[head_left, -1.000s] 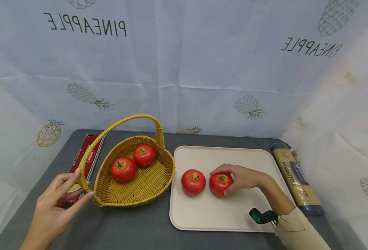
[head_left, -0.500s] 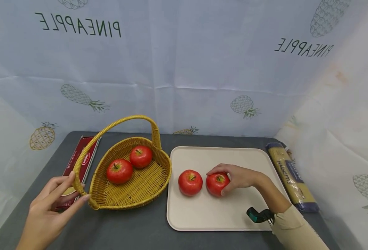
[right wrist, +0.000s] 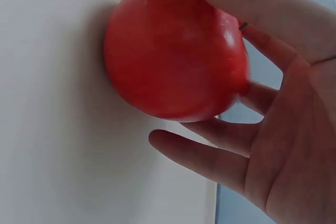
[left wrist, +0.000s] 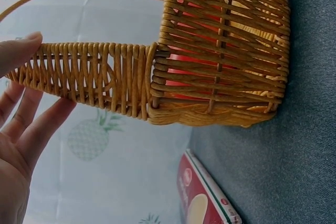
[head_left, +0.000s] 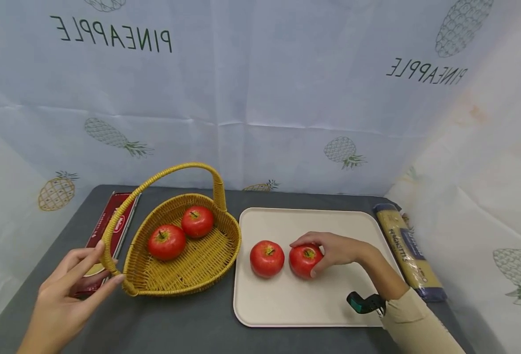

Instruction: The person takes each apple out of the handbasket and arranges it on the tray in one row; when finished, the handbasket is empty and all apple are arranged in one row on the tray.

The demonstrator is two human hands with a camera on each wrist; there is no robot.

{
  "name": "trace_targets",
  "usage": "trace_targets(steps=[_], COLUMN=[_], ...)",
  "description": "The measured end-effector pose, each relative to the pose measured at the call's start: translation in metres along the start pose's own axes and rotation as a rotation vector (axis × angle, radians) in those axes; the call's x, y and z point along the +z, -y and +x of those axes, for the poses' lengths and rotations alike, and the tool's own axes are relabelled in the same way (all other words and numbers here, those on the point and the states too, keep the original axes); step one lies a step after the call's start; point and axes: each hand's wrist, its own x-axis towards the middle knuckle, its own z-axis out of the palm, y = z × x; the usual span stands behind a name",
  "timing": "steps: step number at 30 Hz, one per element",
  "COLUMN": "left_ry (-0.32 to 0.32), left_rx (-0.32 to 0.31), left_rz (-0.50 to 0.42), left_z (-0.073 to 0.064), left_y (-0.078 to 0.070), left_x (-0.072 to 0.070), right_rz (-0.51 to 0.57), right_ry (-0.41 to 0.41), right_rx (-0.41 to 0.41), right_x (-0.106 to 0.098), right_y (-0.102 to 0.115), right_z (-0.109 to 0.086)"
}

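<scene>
My left hand [head_left: 66,290] pinches the lower end of the arched handle [left wrist: 100,72] of a yellow wicker basket [head_left: 198,273]. In the left wrist view the thumb is on one side of the handle and the fingers on the other. Two red apples lie in the basket, one nearer [head_left: 166,242] and one farther back [head_left: 197,221]. On the beige tray [head_left: 278,307] my right hand [head_left: 337,248] grips a red apple [right wrist: 173,51], thumb on one side and fingers on the other. Just left of it sits another red apple [head_left: 267,258], apart from the hand.
A red box [head_left: 110,223] lies behind my left hand, left of the basket. A pack of spaghetti [head_left: 408,253] lies along the tray's right side. The dark grey table [head_left: 172,322] ends at a white pineapple-print cloth [head_left: 287,98] behind and at both sides.
Everything has shifted slightly left in the head view. Both hands keep their holds on the basket handle and the apple, with no visible movement of either on the table.
</scene>
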Motion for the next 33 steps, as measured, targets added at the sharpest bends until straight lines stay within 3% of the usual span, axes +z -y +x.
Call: trace_targets(steps=[9, 22, 33], left_ry=[0.008, -0.005, -0.005], left_rx=[0.012, -0.019, -0.019], left_rz=[-0.044, -0.007, 0.002], left_z=[0.001, 0.000, 0.001], left_y=[0.001, 0.000, -0.002], left_x=[0.005, 0.002, 0.001], right_rz=[-0.037, -0.164, -0.212], right_ry=[-0.018, -0.055, -0.058], right_rx=[0.020, -0.023, -0.041], right_x=[-0.013, -0.046, -0.053], right_y=[0.010, 0.050, 0.074], right_z=[-0.007, -0.002, 0.002])
